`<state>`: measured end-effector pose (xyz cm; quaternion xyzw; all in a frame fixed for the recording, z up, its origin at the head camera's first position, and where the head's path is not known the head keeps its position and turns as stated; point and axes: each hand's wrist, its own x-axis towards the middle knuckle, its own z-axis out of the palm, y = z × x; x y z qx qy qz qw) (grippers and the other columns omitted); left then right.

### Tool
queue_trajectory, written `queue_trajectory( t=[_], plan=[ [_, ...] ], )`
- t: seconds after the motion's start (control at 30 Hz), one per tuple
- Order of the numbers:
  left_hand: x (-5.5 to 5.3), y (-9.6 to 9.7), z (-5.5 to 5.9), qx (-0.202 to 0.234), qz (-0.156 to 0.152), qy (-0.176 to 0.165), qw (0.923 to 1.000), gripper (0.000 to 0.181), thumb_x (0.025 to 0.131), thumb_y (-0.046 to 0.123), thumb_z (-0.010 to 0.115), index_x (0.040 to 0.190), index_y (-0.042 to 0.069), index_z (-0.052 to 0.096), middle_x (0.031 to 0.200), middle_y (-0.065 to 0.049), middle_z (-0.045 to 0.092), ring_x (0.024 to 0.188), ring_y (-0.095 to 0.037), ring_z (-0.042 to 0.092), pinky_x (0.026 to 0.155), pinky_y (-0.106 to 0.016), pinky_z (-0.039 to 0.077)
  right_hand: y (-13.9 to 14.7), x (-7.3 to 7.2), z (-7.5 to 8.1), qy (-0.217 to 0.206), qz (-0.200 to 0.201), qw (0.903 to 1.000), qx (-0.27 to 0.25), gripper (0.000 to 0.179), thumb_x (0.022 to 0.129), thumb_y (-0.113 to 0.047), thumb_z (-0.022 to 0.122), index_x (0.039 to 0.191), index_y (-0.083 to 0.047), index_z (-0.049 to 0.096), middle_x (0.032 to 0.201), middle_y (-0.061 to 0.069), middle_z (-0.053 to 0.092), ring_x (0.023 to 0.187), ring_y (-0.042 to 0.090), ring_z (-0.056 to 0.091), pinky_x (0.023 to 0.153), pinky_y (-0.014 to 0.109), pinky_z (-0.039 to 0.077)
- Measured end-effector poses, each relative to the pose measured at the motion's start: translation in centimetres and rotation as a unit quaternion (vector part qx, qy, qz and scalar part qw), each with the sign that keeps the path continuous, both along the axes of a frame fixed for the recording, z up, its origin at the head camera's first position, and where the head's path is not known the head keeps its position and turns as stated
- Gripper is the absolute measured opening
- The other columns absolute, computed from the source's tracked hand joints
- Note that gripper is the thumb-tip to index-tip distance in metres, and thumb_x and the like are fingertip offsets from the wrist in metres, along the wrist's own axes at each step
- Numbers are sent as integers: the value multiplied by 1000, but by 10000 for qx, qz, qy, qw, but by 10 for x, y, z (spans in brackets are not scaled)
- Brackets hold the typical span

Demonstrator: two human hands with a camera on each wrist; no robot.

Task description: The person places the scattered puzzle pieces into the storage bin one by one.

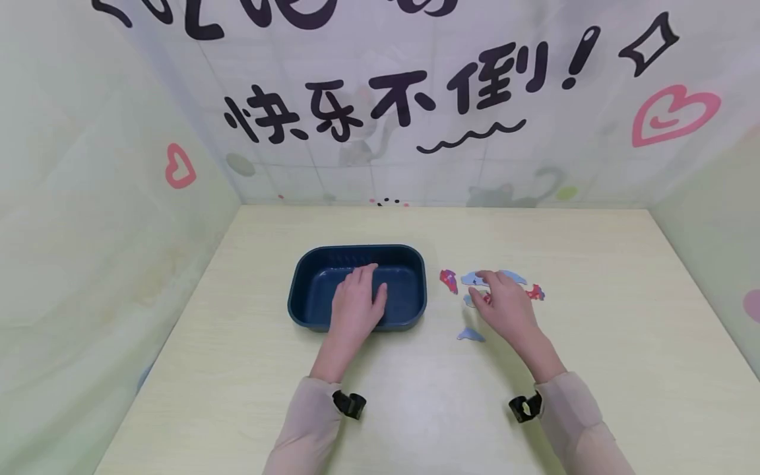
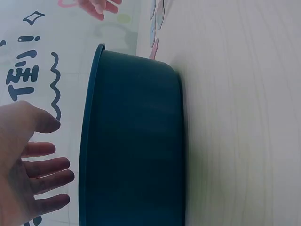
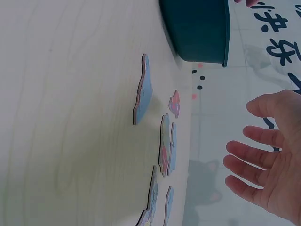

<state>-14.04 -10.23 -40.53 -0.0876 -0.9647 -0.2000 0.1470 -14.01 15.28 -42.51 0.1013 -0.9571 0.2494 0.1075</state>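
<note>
I had the right hand (image 1: 506,306) nearer, above the flat pieces (image 1: 473,280), left hand (image 1: 355,305) over the tub (image 1: 419,290); both empty, fingers relaxed.

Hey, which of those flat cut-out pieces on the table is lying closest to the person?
The small plain-blue piece, lowest in the head view. It lies by itself, while the other pieces lie farther back, around the right hand.
</note>
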Motion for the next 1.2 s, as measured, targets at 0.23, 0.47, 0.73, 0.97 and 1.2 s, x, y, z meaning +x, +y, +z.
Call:
queue_trajectory(
  t=[0.23,0.47,0.73,0.97,1.2],
  plan=[
    [-1,-11,-2,29,195,-148,9997,39,89,24,55,123,5,51,118,-15,58,106,-31,56,87,-44,45,6,3,-3,-113,-9,9999,-29,37,86,-22,58,115,1,56,102,20,62,77,30,60,63,40,49],
    [-2,-20,-3,88,317,-156,9993,39,88,23,57,122,4,51,116,-16,59,104,-31,57,85,-43,46,9,3,-6,-238,-59,9997,-36,38,87,-24,58,116,0,56,102,21,63,83,34,61,64,44,49],
    [-4,-31,-5,207,435,-59,9988,38,89,23,55,121,3,52,114,-17,60,101,-32,57,83,-44,46,12,2,-5,-295,-102,9995,-68,37,87,-23,57,115,1,56,100,22,63,79,33,61,63,43,49],
    [-4,-45,-4,293,601,-5,9978,38,89,23,54,121,3,52,115,-18,59,101,-33,57,80,-45,46,20,3,-6,-564,-208,9981,-152,39,88,-27,54,116,1,55,103,21,62,85,34,61,69,46,47],
    [-3,-56,-4,421,668,38,9969,38,88,22,56,120,2,52,114,-19,59,98,-35,57,78,-46,46,29,5,-7,-738,-330,9966,-166,39,89,-26,55,117,1,55,105,22,63,92,35,60,73,49,47]
  ],
)
